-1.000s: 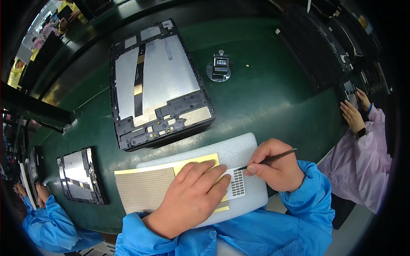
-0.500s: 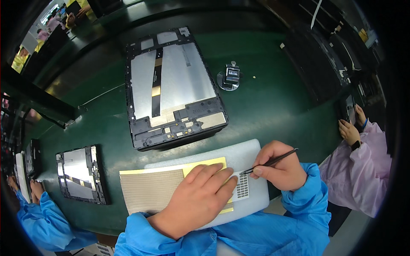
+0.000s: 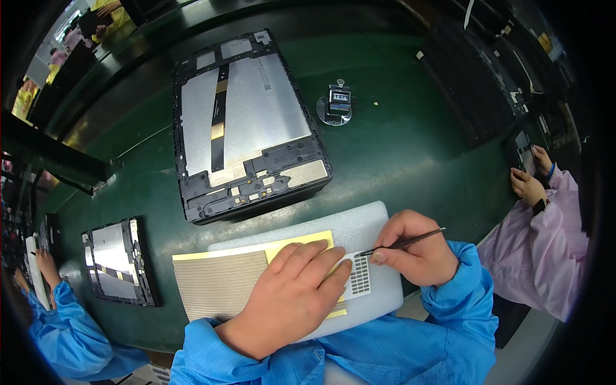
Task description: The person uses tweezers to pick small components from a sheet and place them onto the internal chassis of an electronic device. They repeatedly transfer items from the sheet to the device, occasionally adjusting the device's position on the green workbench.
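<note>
My left hand [image 3: 292, 292] lies flat over a yellow-edged sheet with brownish striped rows [image 3: 218, 279], its fingertips reaching onto a white label sheet [image 3: 367, 290]. That small sheet bears columns of little dark rectangles, and part of it is hidden under my fingers. Between thumb and fingers my right hand [image 3: 420, 253] pinches black tweezers [image 3: 417, 238], whose tips are at the top rows of the label sheet. Whether a label is caught in the tips is too small to tell. Both sheets rest on a white foam pad [image 3: 378, 221].
A stack of tablet frames with silver backs [image 3: 269, 122] stands beyond the pad, a metal tally counter [image 3: 339, 99] to its right. Another tablet frame [image 3: 119, 260] lies left. Co-workers' hands [image 3: 529, 183] hold a device at the right; a blue-sleeved co-worker [image 3: 77, 327] sits left.
The tweezer tips have shifted slightly left and up at the label sheet's top edge. My left hand keeps its place on the sheets. The whole view has shifted a little.
</note>
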`<state>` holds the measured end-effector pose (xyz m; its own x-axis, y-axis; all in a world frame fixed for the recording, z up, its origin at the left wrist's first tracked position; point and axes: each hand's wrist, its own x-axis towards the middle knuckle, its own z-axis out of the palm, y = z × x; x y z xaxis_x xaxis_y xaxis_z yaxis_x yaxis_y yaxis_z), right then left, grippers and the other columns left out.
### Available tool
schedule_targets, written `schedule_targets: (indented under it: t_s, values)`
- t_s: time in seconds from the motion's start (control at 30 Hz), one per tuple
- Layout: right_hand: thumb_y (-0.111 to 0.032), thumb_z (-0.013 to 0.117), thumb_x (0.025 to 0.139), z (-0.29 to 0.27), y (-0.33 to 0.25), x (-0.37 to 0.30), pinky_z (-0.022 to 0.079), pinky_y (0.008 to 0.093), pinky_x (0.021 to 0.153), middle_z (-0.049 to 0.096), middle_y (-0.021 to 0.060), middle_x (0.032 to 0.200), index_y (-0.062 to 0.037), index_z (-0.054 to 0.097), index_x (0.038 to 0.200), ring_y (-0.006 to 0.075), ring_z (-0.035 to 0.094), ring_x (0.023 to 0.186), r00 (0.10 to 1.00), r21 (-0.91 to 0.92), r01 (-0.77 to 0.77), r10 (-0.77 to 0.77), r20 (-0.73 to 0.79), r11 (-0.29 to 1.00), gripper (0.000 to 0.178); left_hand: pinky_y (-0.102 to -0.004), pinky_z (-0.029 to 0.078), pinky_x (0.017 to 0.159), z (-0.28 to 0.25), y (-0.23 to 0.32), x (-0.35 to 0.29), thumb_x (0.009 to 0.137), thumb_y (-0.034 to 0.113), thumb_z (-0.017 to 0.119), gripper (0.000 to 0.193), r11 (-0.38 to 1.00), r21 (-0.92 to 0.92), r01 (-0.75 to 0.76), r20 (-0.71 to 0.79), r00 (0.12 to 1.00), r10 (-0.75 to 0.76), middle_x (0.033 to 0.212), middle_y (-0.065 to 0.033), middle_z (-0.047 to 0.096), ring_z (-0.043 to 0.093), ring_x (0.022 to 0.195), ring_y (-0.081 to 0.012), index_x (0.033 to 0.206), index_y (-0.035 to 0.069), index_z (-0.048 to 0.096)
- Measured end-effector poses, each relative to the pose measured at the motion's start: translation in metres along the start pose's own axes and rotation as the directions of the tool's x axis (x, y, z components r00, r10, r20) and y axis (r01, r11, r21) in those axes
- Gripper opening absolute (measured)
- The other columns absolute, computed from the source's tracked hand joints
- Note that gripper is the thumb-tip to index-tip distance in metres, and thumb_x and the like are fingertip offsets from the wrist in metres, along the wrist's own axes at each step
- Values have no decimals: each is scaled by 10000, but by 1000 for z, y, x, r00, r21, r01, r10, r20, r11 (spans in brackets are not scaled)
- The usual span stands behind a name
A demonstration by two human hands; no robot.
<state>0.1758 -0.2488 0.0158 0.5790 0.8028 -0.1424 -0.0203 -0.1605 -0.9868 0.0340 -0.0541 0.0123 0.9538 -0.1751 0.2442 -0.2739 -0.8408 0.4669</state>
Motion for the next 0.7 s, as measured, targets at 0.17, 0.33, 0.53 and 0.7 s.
schedule_targets:
  t_s: [0.17, 0.33, 0.53, 0.7]
  values:
    - [-2, 700, 862, -3, 6, 2, 527, 261, 725, 652, 79, 856, 1, 561, 922, 119, 639, 824, 1000, -62, 7, -6, 17, 998, 151, -401, 449, 942, -1, 1, 1, 726, 152, 736, 392, 1000, -2, 8, 15, 1000, -8, 1188, -74, 592, 540, 1118, -278, 1102, 56, 677]
    - [14, 673, 875, -2, 6, 3, 564, 267, 717, 653, 106, 843, 13, 536, 904, 164, 697, 819, 998, 157, -20, 30, -61, 987, 139, -404, 456, 935, 0, 0, 1, 723, 144, 742, 403, 1000, -9, 8, 12, 1000, -8, 1184, -76, 594, 544, 1111, -283, 1110, 53, 675]
    - [27, 670, 871, -3, -1, 6, 589, 298, 722, 651, 124, 854, 10, 519, 911, 205, 708, 818, 991, 301, -48, 84, -108, 953, 158, -411, 464, 931, 0, -4, -1, 729, 146, 723, 383, 999, -24, -23, -31, 999, 22, 1164, -87, 602, 561, 1089, -295, 1094, 48, 665]
    - [63, 658, 856, 8, -36, 26, 584, 307, 722, 644, 125, 850, 7, 519, 908, 203, 701, 796, 971, 297, 213, -166, -173, 931, 158, -417, 465, 928, -2, -4, -1, 742, 175, 713, 358, 996, -56, -68, -73, 995, 64, 1157, -92, 610, 568, 1085, -296, 1074, 54, 658]
